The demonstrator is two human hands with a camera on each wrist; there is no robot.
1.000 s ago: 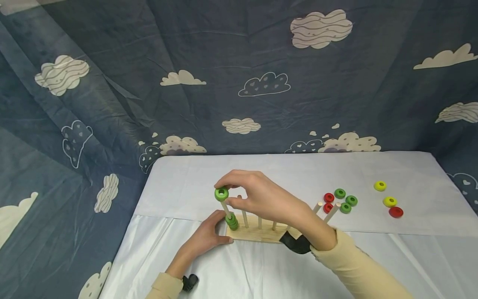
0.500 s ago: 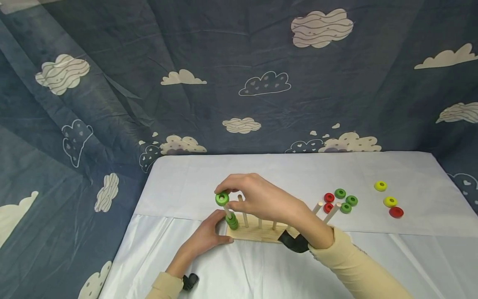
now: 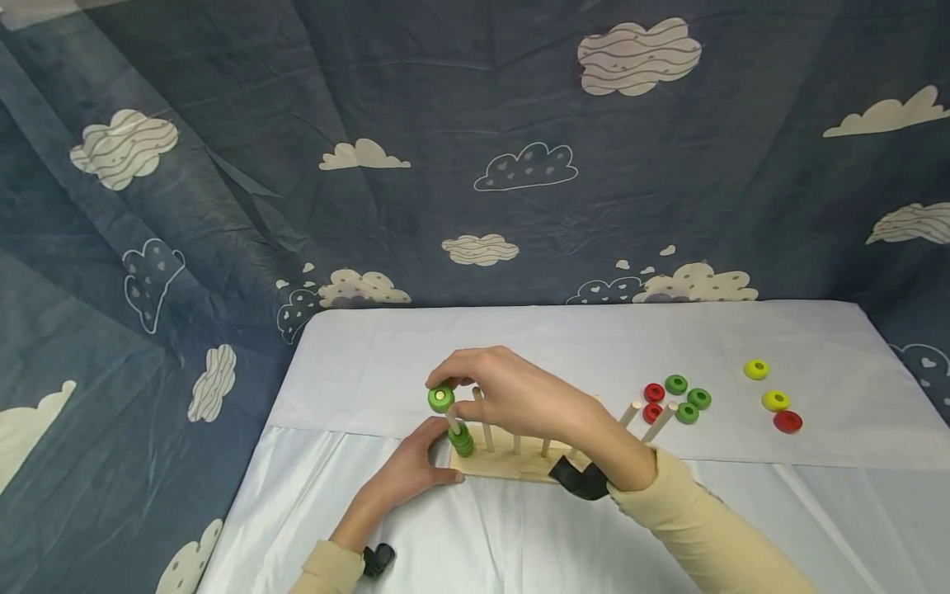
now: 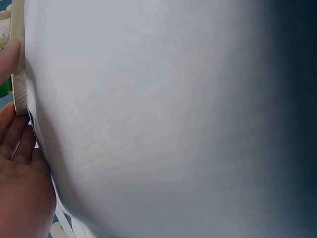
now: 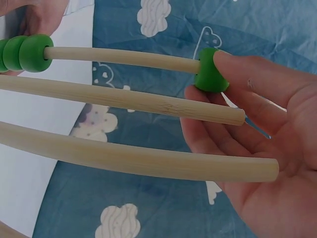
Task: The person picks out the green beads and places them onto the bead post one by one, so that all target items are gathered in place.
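Note:
My right hand [image 3: 512,394] pinches a green ring [image 3: 434,405] between thumb and fingers at the top of the leftmost peg. The peg's tip fills the ring's hole, and in the right wrist view the ring [image 5: 210,74] sits around the peg's end. Lower on that same peg, several green rings [image 3: 462,442] are stacked against the wooden peg stand [image 3: 500,467]. My left hand [image 3: 411,468] grips the stand's left end; in the left wrist view the thumb [image 4: 9,58] lies along one side of the board and the fingers are at its end.
Bare pegs [image 3: 660,422] rise along the stand, some behind the right forearm. To the right on the white cloth [image 3: 579,338] lie loose green rings [image 3: 676,384], red rings [image 3: 654,393] and yellow rings [image 3: 756,369]. A dark cloud-patterned curtain [image 3: 445,82] hangs behind.
The right hand has lowered the green ring slightly, and the peg's tip now shows in its hole. The left hand and the stand have stayed put.

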